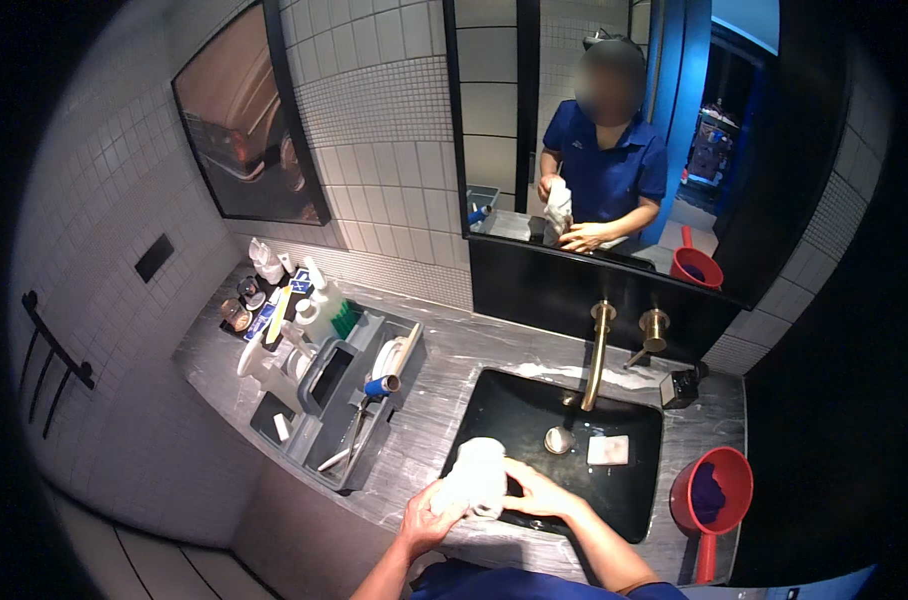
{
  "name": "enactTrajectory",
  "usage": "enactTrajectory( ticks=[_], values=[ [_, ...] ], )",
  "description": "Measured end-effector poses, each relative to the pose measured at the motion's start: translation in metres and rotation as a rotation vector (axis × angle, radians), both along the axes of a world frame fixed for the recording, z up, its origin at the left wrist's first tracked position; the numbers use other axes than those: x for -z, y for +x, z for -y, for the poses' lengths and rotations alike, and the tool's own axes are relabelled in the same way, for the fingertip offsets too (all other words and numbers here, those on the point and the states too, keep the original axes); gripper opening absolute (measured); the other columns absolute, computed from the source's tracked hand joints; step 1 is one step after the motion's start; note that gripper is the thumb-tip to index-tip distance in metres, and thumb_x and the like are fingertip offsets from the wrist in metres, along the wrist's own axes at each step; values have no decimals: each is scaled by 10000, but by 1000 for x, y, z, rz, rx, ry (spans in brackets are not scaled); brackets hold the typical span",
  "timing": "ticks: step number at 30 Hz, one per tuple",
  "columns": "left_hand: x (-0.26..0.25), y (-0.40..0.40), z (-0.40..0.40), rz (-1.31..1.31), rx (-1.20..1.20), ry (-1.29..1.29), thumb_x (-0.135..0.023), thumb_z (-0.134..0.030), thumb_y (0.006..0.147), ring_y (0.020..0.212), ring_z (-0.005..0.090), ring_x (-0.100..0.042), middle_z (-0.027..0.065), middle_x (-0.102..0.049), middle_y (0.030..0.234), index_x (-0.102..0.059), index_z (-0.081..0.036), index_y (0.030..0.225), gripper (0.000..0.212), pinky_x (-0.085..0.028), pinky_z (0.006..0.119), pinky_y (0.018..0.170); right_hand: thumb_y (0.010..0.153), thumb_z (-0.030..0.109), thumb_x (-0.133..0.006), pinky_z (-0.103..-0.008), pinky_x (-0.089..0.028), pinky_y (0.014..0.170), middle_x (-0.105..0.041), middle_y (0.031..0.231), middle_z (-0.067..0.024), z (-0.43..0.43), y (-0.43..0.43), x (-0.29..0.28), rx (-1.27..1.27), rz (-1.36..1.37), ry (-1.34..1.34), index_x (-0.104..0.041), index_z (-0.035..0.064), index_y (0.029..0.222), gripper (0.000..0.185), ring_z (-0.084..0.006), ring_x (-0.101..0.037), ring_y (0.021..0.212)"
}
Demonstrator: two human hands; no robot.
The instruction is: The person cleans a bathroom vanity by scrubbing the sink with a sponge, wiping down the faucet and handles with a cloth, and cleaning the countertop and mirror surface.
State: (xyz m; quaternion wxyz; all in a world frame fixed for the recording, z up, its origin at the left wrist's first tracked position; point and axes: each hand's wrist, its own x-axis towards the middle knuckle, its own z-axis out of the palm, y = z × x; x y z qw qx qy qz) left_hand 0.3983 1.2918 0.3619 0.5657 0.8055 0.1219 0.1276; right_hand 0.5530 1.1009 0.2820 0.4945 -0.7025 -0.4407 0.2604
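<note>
My left hand [429, 516] grips a bunched white cloth [475, 476] above the front left edge of the black sink [634, 495]. Beside the cloth's right side is my right hand [536, 489], its fingertips at the fabric and its thumb spread apart. Whether it grips anything is not clear. Something may be hidden inside the cloth. A pale sponge-like block [608, 450] lies in the basin, right of the round drain stopper [559, 440]. The brass spout [596, 360] reaches over the basin from the wall.
A grey caddy [405, 431] with bottles, brushes and a blue-wrapped roll [382, 385] stands left. Behind it, a black tray [274, 330] carries toiletries. Right of the sink sit a red dipper [746, 484] holding purple cloth [707, 493] and a small black box [680, 388]. A mirror [491, 112] hangs ahead.
</note>
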Motion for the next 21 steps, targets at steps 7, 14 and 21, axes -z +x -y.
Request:
enactTrajectory(
  ticks=[7, 14, 21],
  values=[
    [-37, 35, 20, 120, -105, -368, -745, -86, 781, 965, 158, -617, 87, -650, 1054, -544, -10, 1237, 504, -512, 319, 849, 882, 278, -620, -380, -445, 998, -550, 1269, -149, 13, -9, -56, 277, -524, 462, -492, -5, 1291, 513, -251, -552, 1147],
    [-11, 74, 77, 165, 404, 48, -783, -180, 772, 1079, 230, -578, 175, -584, 1182, -564, 13, 1147, 475, -467, 344, 931, 909, 546, -513, -451, -437, 1020, -482, 1365, -176, 24, -12, -34, 518, -981, 723, -323, 24, 1426, 759, -298, -499, 1241],
    [-41, 56, 65, 195, 275, 349, -681, -134, 828, 1233, 334, -472, 203, -476, 1347, -513, -27, 1297, 510, -382, 404, 1044, 963, 238, -541, -370, -428, 1005, -581, 1222, -104, 99, 96, -135, 834, -84, 1089, -509, -12, 1274, 400, -209, -544, 1153]
  ],
)
